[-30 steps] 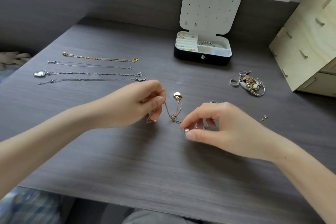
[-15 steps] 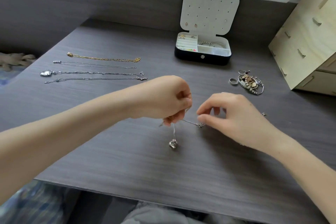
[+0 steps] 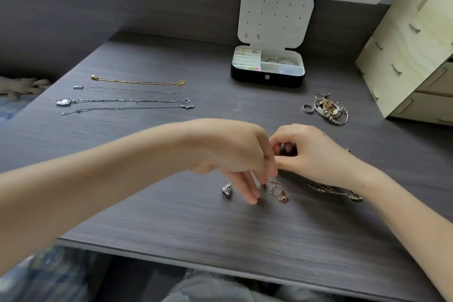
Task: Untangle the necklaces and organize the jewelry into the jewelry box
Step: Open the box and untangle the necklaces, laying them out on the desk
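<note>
- Head view showed the box (image 3: pixel 267 78) open at the back of the desk (image 3: pixel 171 216), its white lid (image 3: pixel 275 19) standing upright.
- Two small earrings (image 3: pixel 246 35) were pinned side by side low on the lid's left.
- The box's left part held ring rolls with a few rings at the back and small bright bits at the front. The back right compartment held a beaded bracelet (image 3: pixel 272 59) and a thin bangle. What lay in the front right one was too pale to make out.
- The tangle sat at the desk's middle, under both hands: a rose chain (image 3: pixel 279 191) looped down from where the hands met and lay on the desk. A silver pendant (image 3: pixel 227 190) rested just left of it, with a short run of chain leading up under the left hand (image 3: pixel 232 152).
- A second fine chain (image 3: pixel 333 190) ran under the right wrist to a small charm.
- The left hand's long fingers hung down nearly straight, tips at the desk between pendant and rose chain. Its thumb and forefinger were hidden, so its hold could not be told.
- The right hand (image 3: pixel 311 152) had thumb and forefinger curled into a pinch at the rose chain's top, touching the left hand.
- Four necklaces (image 3: pixel 127 100) lay straight and parallel at far left, the rearmost gold, the others silver.
- A jewelry pile (image 3: pixel 329 109) and a ring (image 3: pixel 307 108) sat right of the box, near wooden drawers (image 3: pixel 411 44).
</note>
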Available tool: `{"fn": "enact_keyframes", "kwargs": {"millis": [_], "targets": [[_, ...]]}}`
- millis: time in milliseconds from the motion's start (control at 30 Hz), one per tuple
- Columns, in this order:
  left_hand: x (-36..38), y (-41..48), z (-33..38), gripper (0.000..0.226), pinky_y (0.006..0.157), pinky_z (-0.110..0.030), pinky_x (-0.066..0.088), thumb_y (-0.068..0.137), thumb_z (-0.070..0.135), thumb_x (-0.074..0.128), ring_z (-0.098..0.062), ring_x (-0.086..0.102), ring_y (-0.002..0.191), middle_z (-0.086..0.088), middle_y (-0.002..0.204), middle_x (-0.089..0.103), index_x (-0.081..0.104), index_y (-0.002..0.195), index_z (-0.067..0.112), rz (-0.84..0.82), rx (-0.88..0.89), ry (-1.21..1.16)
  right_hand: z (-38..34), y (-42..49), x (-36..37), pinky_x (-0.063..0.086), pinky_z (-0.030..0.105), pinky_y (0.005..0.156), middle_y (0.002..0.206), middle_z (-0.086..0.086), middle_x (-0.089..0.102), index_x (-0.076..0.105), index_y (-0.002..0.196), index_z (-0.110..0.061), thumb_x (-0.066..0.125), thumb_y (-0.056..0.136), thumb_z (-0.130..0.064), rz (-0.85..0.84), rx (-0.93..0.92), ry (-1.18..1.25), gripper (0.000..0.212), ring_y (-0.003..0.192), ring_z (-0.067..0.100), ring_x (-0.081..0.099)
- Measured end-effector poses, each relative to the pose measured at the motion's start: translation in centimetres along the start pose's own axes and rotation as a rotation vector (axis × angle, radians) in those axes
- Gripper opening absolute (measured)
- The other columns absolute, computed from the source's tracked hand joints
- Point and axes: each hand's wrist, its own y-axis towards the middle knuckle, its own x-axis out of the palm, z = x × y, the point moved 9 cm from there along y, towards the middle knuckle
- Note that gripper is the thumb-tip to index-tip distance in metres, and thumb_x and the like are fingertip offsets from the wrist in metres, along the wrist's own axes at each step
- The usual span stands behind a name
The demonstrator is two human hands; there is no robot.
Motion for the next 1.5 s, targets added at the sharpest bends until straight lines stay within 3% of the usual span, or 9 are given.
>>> {"fn": "enact_keyframes", "kwargs": {"millis": [100, 200, 467, 667, 800, 1033, 1267, 1400, 1500], "targets": [[-1.2, -0.6, -0.4, 0.025, 0.06, -0.025, 0.055, 0.098, 0.006, 0.039, -0.03, 0.07, 0.075, -0.013, 0.098, 0.07, 0.062, 0.106, 0.003, 0.008, 0.003, 0.027, -0.1, 0.1, 0.4, 0.033, 0.012, 0.067, 0.071, -0.015, 0.057, 0.063, 0.071, -0.036, 0.071, 0.079, -0.028, -0.043, 0.001, -0.059, 0.014, 0.075, -0.001, 0.048], [-4.3, -0.9, -1.3, 0.027, 0.045, -0.016, 0.046, 0.096, 0.005, 0.039, -0.019, 0.063, 0.062, -0.008, 0.084, 0.069, 0.066, 0.1, 0.008, 0.22, 0.051, 0.148, -0.2, 0.1, 0.9, 0.032, 0.008, 0.07, 0.075, -0.018, 0.056, 0.058, 0.074, -0.034, 0.066, 0.085, -0.029, -0.084, -0.011, -0.14, 0.014, 0.078, -0.004, 0.046], [-7.4, -2.4, -4.6, 0.021, 0.063, -0.003, 0.035, 0.089, 0.011, 0.055, 0.004, 0.049, 0.066, 0.013, 0.076, 0.059, 0.072, 0.095, 0.022, 0.6, 0.231, 0.504, 0.0, 0.9, -1.6, 0.029, 0.022, 0.071, 0.081, -0.013, 0.053, 0.056, 0.082, -0.026, 0.061, 0.089, -0.024, 0.078, 0.022, -0.229, 0.008, 0.079, 0.009, 0.044], [-7.4, -2.0, -4.7, 0.009, 0.065, -0.027, 0.045, 0.083, 0.022, 0.066, -0.007, 0.054, 0.066, 0.009, 0.067, 0.06, 0.07, 0.076, 0.018, 0.738, 0.325, 0.431, 0.1, 2.4, -2.3, 0.036, 0.032, 0.081, 0.095, -0.003, 0.059, 0.061, 0.089, -0.019, 0.057, 0.091, -0.024, 0.202, 0.09, -0.36, 0.007, 0.096, 0.019, 0.05], [-7.0, -0.9, -4.4, 0.013, 0.063, -0.029, 0.044, 0.076, 0.032, 0.072, -0.003, 0.05, 0.063, 0.01, 0.064, 0.056, 0.064, 0.068, 0.024, 0.755, 0.331, 0.361, 0.2, 2.8, -2.1, 0.032, 0.031, 0.075, 0.098, -0.002, 0.059, 0.06, 0.09, -0.018, 0.056, 0.091, -0.024, 0.239, 0.12, -0.417, 0.007, 0.099, 0.021, 0.049], [-6.3, 0.7, -3.8, 0.02, 0.067, -0.017, 0.035, 0.074, 0.037, 0.073, -0.001, 0.046, 0.074, 0.012, 0.078, 0.051, 0.067, 0.093, 0.039, 0.709, 0.378, 0.368, 0.4, 2.2, -3.0, 0.038, 0.037, 0.078, 0.09, 0.004, 0.059, 0.06, 0.084, -0.012, 0.06, 0.088, -0.017, 0.329, 0.128, -0.412, 0.006, 0.09, 0.026, 0.05], [-6.5, 0.3, -4.5, 0.056, 0.074, -0.022, 0.031, 0.066, 0.065, 0.047, -0.014, 0.05, 0.085, 0.01, 0.086, 0.052, 0.07, 0.106, 0.032, 0.782, 0.437, 0.382, -0.1, 2.0, -2.1, 0.039, 0.035, 0.075, 0.086, -0.003, 0.062, 0.063, 0.084, -0.02, 0.057, 0.084, -0.035, 0.24, 0.056, -0.396, 0.017, 0.084, 0.022, 0.05], [-6.4, 0.1, -4.5, 0.058, 0.077, -0.026, 0.032, 0.067, 0.07, 0.048, -0.014, 0.045, 0.084, 0.005, 0.089, 0.051, 0.07, 0.105, 0.032, 0.823, 0.437, 0.413, -1.6, 0.8, -0.2, 0.036, 0.024, 0.07, 0.077, -0.014, 0.057, 0.058, 0.069, -0.033, 0.063, 0.073, -0.061, -0.064, 0.021, -0.263, 0.029, 0.078, 0.006, 0.045], [-6.7, 0.0, -4.7, 0.06, 0.081, -0.031, 0.037, 0.066, 0.071, 0.047, -0.014, 0.043, 0.087, 0.006, 0.093, 0.05, 0.069, 0.108, 0.035, 0.831, 0.42, 0.456, -1.8, -0.4, 1.0, 0.037, 0.02, 0.072, 0.078, -0.015, 0.054, 0.062, 0.073, -0.029, 0.064, 0.072, -0.057, -0.207, 0.016, -0.317, 0.028, 0.081, 0.003, 0.046]]}}
